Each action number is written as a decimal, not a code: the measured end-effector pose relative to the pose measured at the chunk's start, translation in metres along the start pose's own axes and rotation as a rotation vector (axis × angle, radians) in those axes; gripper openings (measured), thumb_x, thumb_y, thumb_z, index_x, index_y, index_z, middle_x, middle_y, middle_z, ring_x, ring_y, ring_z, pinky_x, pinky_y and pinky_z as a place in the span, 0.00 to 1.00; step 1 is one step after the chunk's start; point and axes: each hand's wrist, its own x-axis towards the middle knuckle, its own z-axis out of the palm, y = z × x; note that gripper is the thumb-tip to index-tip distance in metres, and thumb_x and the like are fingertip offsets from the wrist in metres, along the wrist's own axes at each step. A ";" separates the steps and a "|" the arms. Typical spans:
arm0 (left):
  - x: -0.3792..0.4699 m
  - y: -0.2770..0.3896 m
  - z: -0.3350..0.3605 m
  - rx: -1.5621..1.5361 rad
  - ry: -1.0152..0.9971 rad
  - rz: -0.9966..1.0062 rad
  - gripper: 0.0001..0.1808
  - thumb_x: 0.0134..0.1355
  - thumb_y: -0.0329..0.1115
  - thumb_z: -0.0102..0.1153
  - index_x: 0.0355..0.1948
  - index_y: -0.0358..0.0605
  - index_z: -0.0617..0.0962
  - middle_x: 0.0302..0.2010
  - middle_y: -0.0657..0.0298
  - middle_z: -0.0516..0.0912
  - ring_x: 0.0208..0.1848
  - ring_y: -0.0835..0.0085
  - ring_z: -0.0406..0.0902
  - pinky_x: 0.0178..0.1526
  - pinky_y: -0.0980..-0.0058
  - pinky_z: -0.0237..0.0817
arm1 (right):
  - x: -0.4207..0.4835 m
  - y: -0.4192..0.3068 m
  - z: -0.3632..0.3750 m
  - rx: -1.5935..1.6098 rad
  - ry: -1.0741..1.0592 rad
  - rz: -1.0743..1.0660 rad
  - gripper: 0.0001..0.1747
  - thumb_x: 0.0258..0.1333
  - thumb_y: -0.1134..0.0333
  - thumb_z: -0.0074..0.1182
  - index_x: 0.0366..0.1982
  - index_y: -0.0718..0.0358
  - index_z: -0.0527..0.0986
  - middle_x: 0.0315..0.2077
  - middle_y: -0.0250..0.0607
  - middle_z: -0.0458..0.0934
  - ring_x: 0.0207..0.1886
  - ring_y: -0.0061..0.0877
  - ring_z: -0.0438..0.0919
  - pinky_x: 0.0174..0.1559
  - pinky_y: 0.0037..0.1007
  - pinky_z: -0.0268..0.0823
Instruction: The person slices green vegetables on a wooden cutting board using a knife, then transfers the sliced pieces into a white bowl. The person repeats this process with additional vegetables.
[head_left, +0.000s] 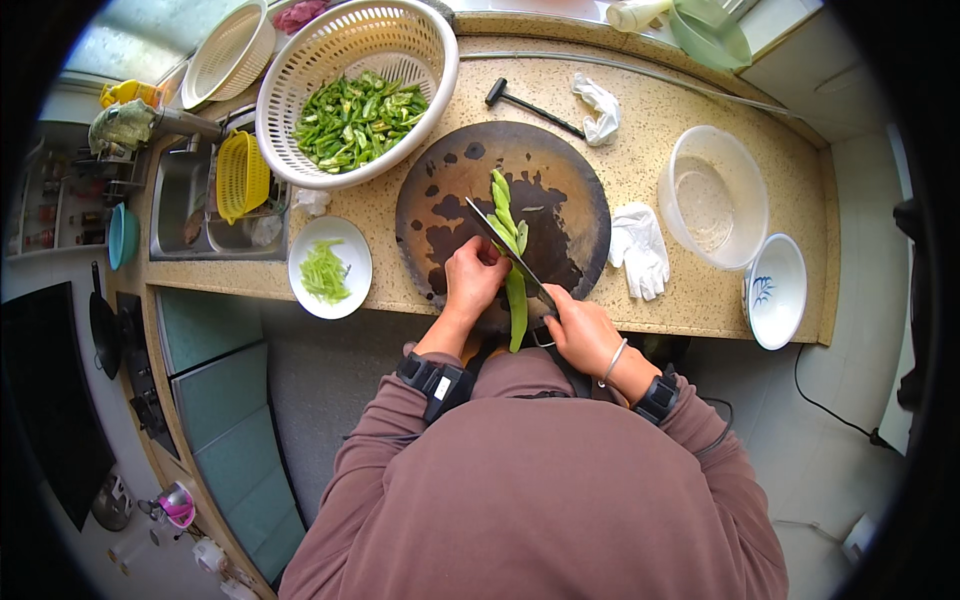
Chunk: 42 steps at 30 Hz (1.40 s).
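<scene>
On a round wooden chopping board (442, 176) with dark wet patches lies a long green vegetable piece (517, 304), its near end reaching past the board's edge. My left hand (476, 271), fingers curled, holds it down just left of the blade. My right hand (583, 326) grips the handle of a kitchen knife (517, 259), whose blade slants across the vegetable, tip pointing away and left. Beyond the blade, overlapping green slices (504, 210) lie in a row. A white plate (360, 281) to the left bears thin green shreds (325, 271).
A large white colander (442, 90) of cut green peppers (360, 120) stands behind left, near the sink (180, 202) with a yellow basket (241, 176). Rightward are white gloves (641, 251), a clear plastic tub (712, 196) and a tilted bowl (780, 292). A black-handled tool (536, 109) lies behind the board.
</scene>
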 end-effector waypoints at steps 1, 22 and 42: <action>0.000 0.000 0.000 -0.007 -0.002 -0.003 0.09 0.48 0.32 0.63 0.25 0.37 0.78 0.21 0.58 0.82 0.24 0.69 0.82 0.31 0.71 0.72 | 0.005 0.000 0.002 -0.009 -0.004 0.008 0.24 0.56 0.70 0.50 0.56 0.64 0.64 0.28 0.60 0.79 0.34 0.55 0.77 0.38 0.51 0.68; -0.020 0.007 0.006 -0.040 -0.020 -0.107 0.09 0.55 0.31 0.61 0.29 0.33 0.78 0.22 0.59 0.81 0.18 0.73 0.80 0.22 0.74 0.72 | -0.011 0.006 0.006 -0.014 0.047 -0.077 0.23 0.56 0.70 0.50 0.55 0.64 0.63 0.31 0.58 0.79 0.37 0.53 0.77 0.40 0.50 0.69; -0.026 -0.001 0.008 0.007 -0.049 -0.084 0.11 0.59 0.33 0.61 0.34 0.33 0.79 0.25 0.61 0.82 0.24 0.76 0.81 0.27 0.75 0.76 | -0.019 0.013 0.001 0.017 0.028 -0.092 0.23 0.56 0.71 0.50 0.54 0.64 0.64 0.28 0.57 0.79 0.34 0.54 0.77 0.38 0.52 0.68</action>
